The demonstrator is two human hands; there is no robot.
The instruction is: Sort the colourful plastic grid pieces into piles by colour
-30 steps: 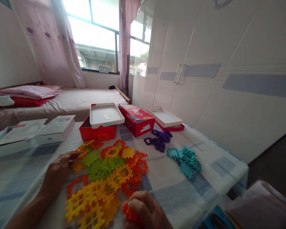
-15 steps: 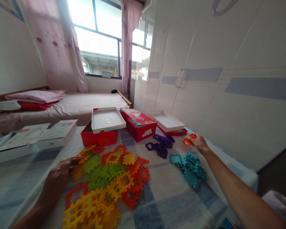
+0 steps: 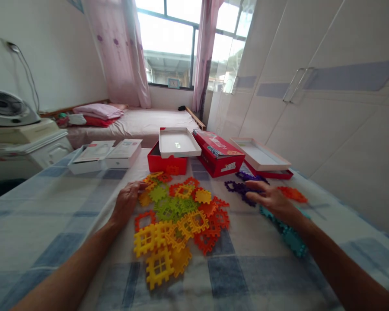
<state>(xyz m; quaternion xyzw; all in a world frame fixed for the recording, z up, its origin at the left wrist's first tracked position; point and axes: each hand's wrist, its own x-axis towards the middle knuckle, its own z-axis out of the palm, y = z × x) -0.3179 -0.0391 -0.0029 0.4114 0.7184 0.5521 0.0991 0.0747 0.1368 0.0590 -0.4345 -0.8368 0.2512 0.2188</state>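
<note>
My left hand (image 3: 127,199) lies at the left edge of a mixed pile, its fingers resting against orange-yellow notched plastic building pieces. In that pile are lime green pieces (image 3: 173,207), yellow pieces (image 3: 158,265) and red-orange pieces (image 3: 214,224), some solid and some window-like frames. My right hand (image 3: 274,199) is held over the right side of the purple pieces (image 3: 240,188), thumb and fingers apart with nothing between them. Teal pieces (image 3: 293,239) lie partly hidden under my right wrist. Beyond that hand, orange pieces (image 3: 293,194) rest on the checked cloth.
Behind the pieces stand a red box with a white lid (image 3: 180,144), a closed red box (image 3: 218,155) and a shallow white tray (image 3: 262,155). White boxes (image 3: 123,153) are at the back left. A fan (image 3: 8,108) sits further left; a wardrobe (image 3: 343,121) lines the right.
My right hand has let go of the orange pieces at the right and moved left to the purple ones. My left hand stays beside the pile. The view has turned left.
</note>
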